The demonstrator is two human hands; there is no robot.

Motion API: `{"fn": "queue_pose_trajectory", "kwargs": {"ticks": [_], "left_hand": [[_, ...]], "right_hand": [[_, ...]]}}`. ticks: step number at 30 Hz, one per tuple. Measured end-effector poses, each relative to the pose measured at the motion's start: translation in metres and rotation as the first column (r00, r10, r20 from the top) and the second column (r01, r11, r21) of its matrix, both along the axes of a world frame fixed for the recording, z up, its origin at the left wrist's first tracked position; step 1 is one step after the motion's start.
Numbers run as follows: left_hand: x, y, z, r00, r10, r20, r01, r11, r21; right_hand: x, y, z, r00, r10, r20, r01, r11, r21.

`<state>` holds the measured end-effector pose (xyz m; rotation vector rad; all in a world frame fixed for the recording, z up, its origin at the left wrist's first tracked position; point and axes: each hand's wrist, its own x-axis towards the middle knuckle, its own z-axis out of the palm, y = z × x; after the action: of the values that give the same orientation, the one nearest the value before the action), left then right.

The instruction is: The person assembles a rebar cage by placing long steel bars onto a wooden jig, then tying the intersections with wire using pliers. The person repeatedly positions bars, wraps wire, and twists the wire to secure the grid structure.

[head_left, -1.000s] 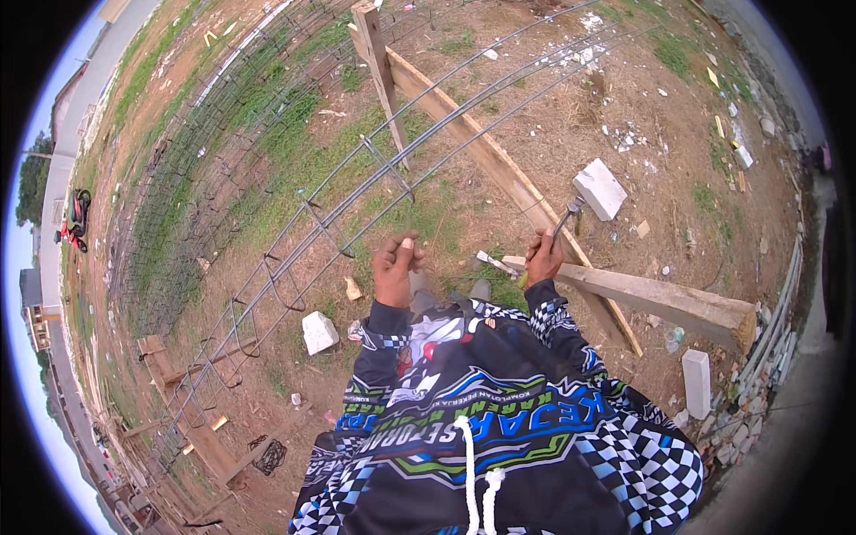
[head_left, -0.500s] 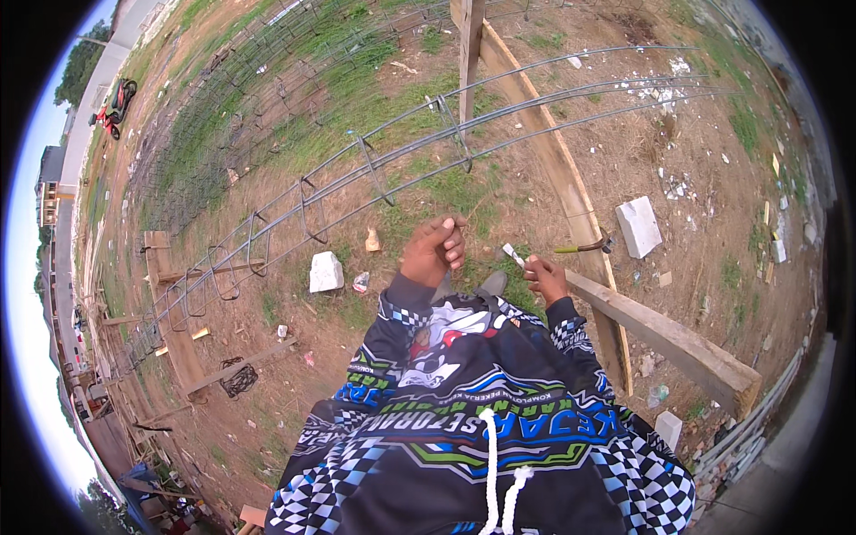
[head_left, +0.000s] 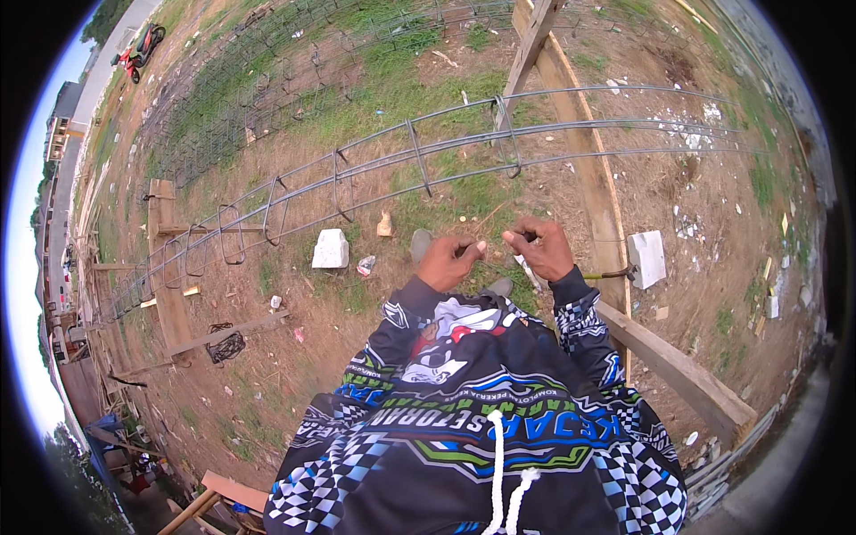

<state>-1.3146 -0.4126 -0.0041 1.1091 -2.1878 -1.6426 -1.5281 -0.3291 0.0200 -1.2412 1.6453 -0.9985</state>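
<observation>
My left hand and my right hand are close together in front of my body, a small gap between their fingertips. Both have thumb and fingers pinched; whatever sits in either pinch is too small to make out. A slim whitish object shows under my right hand; whether that hand holds it, I cannot tell. Beyond the hands, a long rebar cage of steel bars with square stirrups runs across, its right part over a wooden plank. Neither hand touches the cage.
A hammer with a yellowish handle lies by the plank, next to a white block. Another white block is on the ground at left. A timber beam slants at my right. More rebar cages lie on grass farther off.
My right hand has moved up and inward, and my left hand slightly down, so they now nearly meet. The view has shifted, so the cage appears farther right.
</observation>
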Motion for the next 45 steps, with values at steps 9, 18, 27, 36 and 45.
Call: {"fn": "queue_pose_trajectory", "kwargs": {"ticks": [9,18,27,36,45], "left_hand": [[0.035,-0.078,-0.018,0.918,0.267,-0.292,-0.066,0.83,0.554],[0.046,-0.154,-0.012,0.886,0.198,-0.419,0.135,0.754,0.643],[0.04,-0.161,-0.025,0.939,-0.161,-0.303,0.324,0.704,0.632],[0.023,-0.184,-0.004,0.921,-0.128,-0.367,0.26,0.906,0.335],[0.007,-0.241,0.044,0.906,-0.247,-0.345,0.419,0.645,0.639]], "right_hand": [[0.058,-0.049,-0.031,0.599,-0.064,0.799,0.053,0.998,0.04],[0.131,-0.13,-0.029,0.688,-0.363,0.628,0.418,0.906,0.066],[0.162,-0.132,-0.027,0.485,-0.623,0.613,0.703,0.695,0.151],[0.156,-0.144,-0.001,0.549,-0.766,0.334,0.831,0.543,-0.121],[0.135,-0.13,0.018,0.735,-0.672,0.09,0.676,0.716,-0.174]]}}
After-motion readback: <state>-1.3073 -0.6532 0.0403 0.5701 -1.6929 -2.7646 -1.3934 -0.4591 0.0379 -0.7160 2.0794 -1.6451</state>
